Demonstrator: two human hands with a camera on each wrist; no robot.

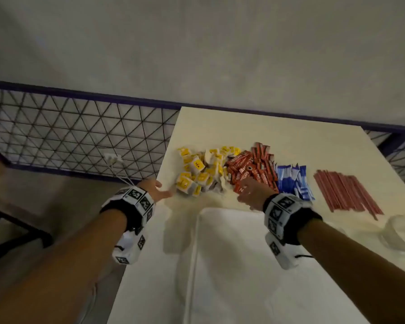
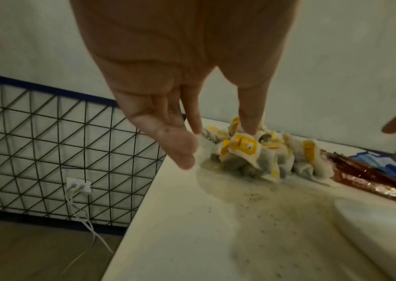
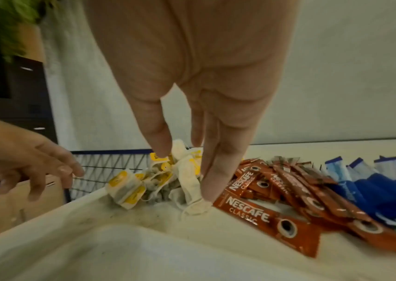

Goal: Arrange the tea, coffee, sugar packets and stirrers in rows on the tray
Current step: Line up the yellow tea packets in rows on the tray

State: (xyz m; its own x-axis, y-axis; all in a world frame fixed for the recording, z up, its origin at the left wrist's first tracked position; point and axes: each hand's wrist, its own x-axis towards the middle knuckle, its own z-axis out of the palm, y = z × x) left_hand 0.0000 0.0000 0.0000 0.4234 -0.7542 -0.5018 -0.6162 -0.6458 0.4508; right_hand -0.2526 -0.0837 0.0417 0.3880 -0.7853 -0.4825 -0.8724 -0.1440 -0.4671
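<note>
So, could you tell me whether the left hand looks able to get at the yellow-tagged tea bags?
Probably yes: the left hand is open at the pile of yellow-tagged tea bags, with nothing between them.

Looking down and forward from head height, taking in the white table (image 1: pixel 232 127), both forearms, the wall beyond and the mesh fence (image 1: pixel 68 132) to the left. Riding under the left wrist, close behind the left hand (image 2: pixel 182 79), facing along the fingers toward the tea bags (image 2: pixel 252 152) at the table's left edge. Sitting just as near behind the right hand (image 3: pixel 199 76), pointing past the tea bags and over the coffee sachets (image 3: pixel 288 194). Sharing the tea bag heap across all three views, and catching the opposite hand at the frame edge in each wrist view
</note>
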